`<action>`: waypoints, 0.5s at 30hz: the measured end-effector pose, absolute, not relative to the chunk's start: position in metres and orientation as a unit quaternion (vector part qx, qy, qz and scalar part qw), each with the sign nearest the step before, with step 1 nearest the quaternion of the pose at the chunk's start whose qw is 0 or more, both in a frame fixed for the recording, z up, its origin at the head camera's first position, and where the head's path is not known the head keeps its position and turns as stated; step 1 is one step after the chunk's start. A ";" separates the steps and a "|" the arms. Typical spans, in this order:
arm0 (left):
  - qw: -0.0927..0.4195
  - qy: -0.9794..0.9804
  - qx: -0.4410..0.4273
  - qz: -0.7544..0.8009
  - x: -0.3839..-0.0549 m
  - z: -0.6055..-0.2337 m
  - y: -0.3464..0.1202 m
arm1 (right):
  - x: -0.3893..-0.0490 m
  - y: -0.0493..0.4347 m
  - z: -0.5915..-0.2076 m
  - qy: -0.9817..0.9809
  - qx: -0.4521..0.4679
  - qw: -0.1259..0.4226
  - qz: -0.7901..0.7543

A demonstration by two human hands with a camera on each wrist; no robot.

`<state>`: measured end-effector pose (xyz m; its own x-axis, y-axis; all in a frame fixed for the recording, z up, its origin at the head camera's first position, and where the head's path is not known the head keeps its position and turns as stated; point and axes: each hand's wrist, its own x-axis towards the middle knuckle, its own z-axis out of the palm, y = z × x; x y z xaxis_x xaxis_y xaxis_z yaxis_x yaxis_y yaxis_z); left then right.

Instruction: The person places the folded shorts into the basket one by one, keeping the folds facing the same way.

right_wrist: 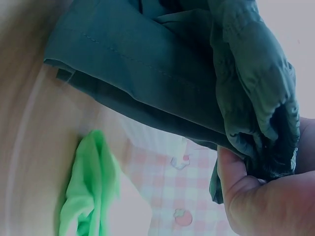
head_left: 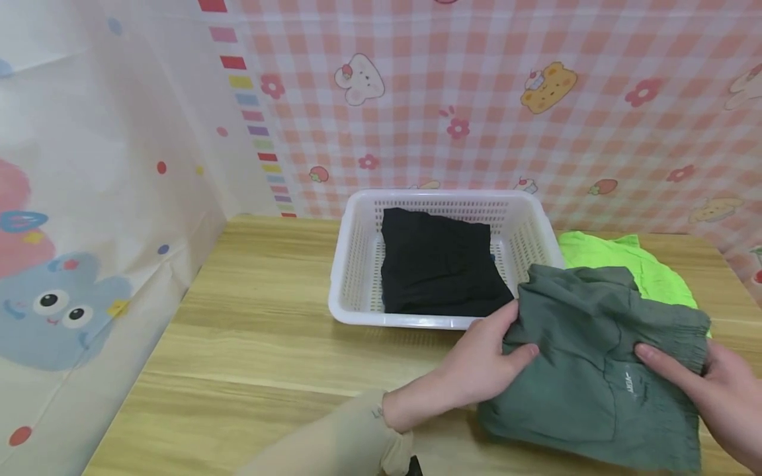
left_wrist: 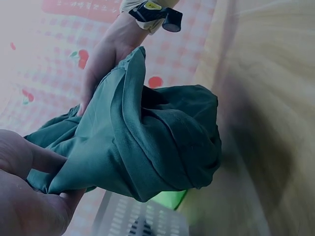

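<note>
Dark green shorts [head_left: 571,370] with a gathered elastic waistband and small white print are folded over and held up between both hands, in front of the basket's right side. My left hand [head_left: 485,360] pinches their left edge, thumb on the front face. On the other side my right hand [head_left: 729,403] grips the waistband, the thumb pressing on the cloth and the other fingers behind it. In the right wrist view the folded layers of the shorts [right_wrist: 147,73] hang above the wooden table.
A white perforated plastic basket [head_left: 339,291] stands at the back of the wooden table [head_left: 250,330], with a folded black garment [head_left: 440,264] inside. Bright lime-green cloth [head_left: 661,271] lies right of it, partly behind the shorts. Patterned curtains [head_left: 417,99] border the table behind and at left.
</note>
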<state>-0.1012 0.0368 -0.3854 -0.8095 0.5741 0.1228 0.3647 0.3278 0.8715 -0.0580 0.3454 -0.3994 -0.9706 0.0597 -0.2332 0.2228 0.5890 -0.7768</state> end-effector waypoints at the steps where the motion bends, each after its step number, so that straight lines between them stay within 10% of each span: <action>1: 0.104 0.809 0.288 0.502 -0.102 -0.384 0.035 | -0.059 0.343 -0.398 0.886 0.076 0.093 -0.447; 15: 0.101 0.789 0.262 0.546 -0.119 -0.370 -0.007 | -0.080 0.299 -0.380 0.865 -0.006 0.068 -0.498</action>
